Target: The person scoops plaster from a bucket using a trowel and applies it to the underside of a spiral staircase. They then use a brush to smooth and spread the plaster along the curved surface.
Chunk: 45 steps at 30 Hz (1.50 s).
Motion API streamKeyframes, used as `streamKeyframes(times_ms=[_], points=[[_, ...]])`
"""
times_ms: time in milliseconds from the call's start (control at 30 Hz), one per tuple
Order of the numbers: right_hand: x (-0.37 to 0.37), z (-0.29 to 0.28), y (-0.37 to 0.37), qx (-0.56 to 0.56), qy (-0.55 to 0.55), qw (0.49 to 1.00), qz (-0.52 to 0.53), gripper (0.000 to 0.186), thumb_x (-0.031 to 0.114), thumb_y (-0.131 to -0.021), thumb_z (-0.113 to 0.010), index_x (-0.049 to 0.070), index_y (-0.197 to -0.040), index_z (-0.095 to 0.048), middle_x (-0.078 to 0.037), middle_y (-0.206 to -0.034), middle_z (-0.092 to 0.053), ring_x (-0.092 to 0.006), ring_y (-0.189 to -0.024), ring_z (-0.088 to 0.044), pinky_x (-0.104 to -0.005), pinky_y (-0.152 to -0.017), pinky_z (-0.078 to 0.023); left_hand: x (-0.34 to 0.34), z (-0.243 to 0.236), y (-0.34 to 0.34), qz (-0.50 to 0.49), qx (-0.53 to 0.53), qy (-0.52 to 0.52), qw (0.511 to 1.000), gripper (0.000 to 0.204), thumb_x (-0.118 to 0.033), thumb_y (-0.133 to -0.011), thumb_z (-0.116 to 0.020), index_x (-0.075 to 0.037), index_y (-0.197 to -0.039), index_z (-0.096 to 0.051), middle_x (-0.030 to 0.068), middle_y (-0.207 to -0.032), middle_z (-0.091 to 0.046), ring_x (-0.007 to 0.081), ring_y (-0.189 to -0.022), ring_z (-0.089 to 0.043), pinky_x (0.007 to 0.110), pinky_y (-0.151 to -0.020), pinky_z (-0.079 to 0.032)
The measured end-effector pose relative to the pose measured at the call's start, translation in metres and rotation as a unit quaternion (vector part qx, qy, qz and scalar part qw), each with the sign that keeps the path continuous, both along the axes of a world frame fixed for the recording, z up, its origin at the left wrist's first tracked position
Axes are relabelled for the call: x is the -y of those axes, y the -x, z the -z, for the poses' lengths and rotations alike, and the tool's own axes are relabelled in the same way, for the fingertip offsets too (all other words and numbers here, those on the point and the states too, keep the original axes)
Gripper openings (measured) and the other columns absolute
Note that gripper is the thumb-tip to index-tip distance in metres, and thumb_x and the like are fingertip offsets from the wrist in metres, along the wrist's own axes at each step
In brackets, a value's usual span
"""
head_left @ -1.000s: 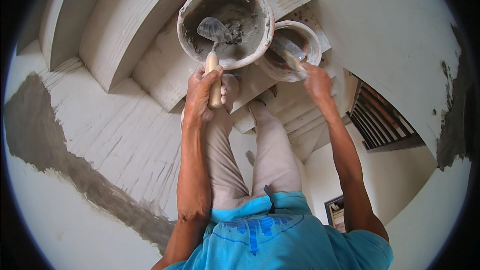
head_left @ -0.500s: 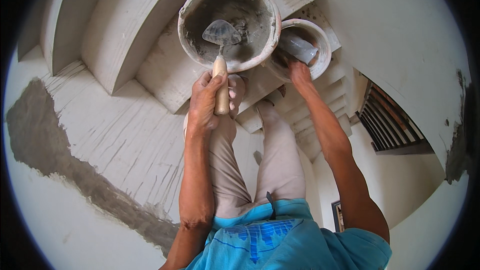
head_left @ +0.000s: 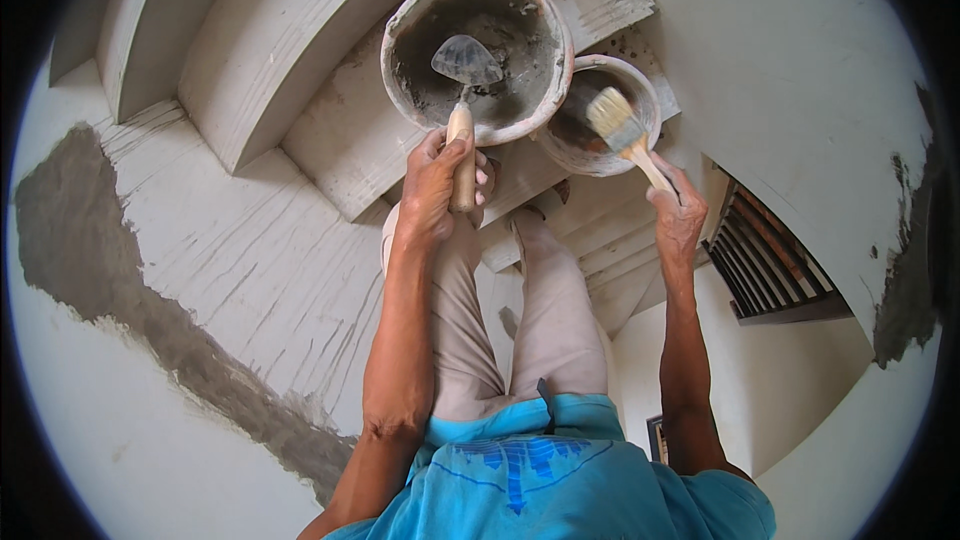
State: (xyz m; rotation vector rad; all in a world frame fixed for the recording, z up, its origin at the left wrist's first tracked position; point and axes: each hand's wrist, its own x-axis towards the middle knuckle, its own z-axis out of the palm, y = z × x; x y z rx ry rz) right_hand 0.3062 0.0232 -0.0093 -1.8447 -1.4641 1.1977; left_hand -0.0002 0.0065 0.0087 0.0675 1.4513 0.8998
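Observation:
My left hand (head_left: pixel 440 180) is closed on the wooden handle of a trowel (head_left: pixel 462 150), its blade over the large bucket (head_left: pixel 398 60) of grey, lumpy mortar. My right hand (head_left: pixel 676 202) grips a wide paintbrush (head_left: pixel 622 128) with pale bristles by its wooden handle, holding it up over the front right of a smaller bucket (head_left: pixel 560 155). That bucket stands beside the large one and has dark contents that I cannot make out.
Pale stair steps (head_left: pixel 230 50) rise at upper left, and more descend below the buckets past my legs (head_left: pixel 550 310). Dark wet plaster patches (head_left: pixel 130 270) mark the surfaces at both sides. A dark slatted railing (head_left: pixel 770 250) shows lower right.
Half a second ago my right hand was down inside the smaller bucket; now it has risen out and to the right with the brush. My left hand still holds the trowel.

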Motion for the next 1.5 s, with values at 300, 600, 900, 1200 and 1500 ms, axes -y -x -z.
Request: streamKeyframes(times_ms=[300, 600, 900, 1200, 1500], points=[[-0.059, -0.008, 0.102, 0.038, -0.212, 0.949, -0.231, 0.042, -0.008, -0.077, -0.058, 0.005, -0.116, -0.070, -0.015, -0.084, -0.063, -0.0338, -0.074, -0.065, -0.0398, -0.066, -0.053, 0.002, -0.002, -0.001, 0.041, -0.015, -0.039, 0.998, 0.033, -0.026, -0.097, -0.061, -0.001, -0.118, -0.055, 0.0056, -0.084, -0.061, 0.0104, -0.064, -0.058, 0.024, -0.047, -0.050], [-0.078, 0.010, 0.102, 0.053, -0.246, 0.943, -0.216, 0.042, -0.006, -0.079, -0.058, 0.007, -0.117, -0.070, -0.016, -0.091, -0.067, -0.0342, -0.079, -0.067, -0.0423, -0.069, -0.053, 0.004, -0.004, 0.002, 0.001, -0.025, -0.035, 0.999, 0.034, -0.021, -0.097, -0.061, -0.001, -0.123, -0.055, 0.0053, -0.082, -0.060, 0.0103, -0.061, -0.057, 0.023, -0.045, -0.048], [-0.088, 0.020, 0.105, 0.107, -0.243, 0.937, -0.227, 0.052, -0.012, -0.073, -0.058, 0.008, -0.119, -0.070, -0.015, -0.089, -0.065, -0.0327, -0.079, -0.065, -0.0414, -0.069, -0.051, 0.003, -0.008, 0.003, 0.014, -0.020, -0.052, 0.998, 0.033, -0.020, -0.095, -0.063, 0.000, -0.119, -0.054, 0.0063, -0.080, -0.058, 0.0109, -0.060, -0.056, 0.024, -0.043, -0.045], [-0.080, 0.005, 0.112, 0.129, -0.294, 0.901, -0.291, 0.048, -0.006, -0.076, -0.061, 0.012, -0.120, -0.069, -0.010, -0.083, -0.062, -0.0286, -0.068, -0.066, -0.0397, -0.059, -0.053, 0.005, -0.010, 0.001, 0.050, -0.027, -0.041, 0.998, 0.038, -0.018, -0.093, -0.062, 0.001, -0.125, -0.054, 0.0057, -0.080, -0.059, 0.0110, -0.060, -0.055, 0.025, -0.044, -0.045], [-0.078, -0.013, 0.115, 0.123, -0.313, 0.884, -0.325, 0.047, -0.003, -0.074, -0.066, 0.012, -0.119, -0.068, -0.009, -0.081, -0.058, -0.0278, -0.067, -0.065, -0.0390, -0.058, -0.053, 0.008, -0.016, 0.001, 0.051, -0.023, -0.035, 0.998, 0.039, -0.021, -0.093, -0.063, 0.000, -0.125, -0.057, 0.0053, -0.084, -0.060, 0.0107, -0.062, -0.057, 0.024, -0.045, -0.045]])
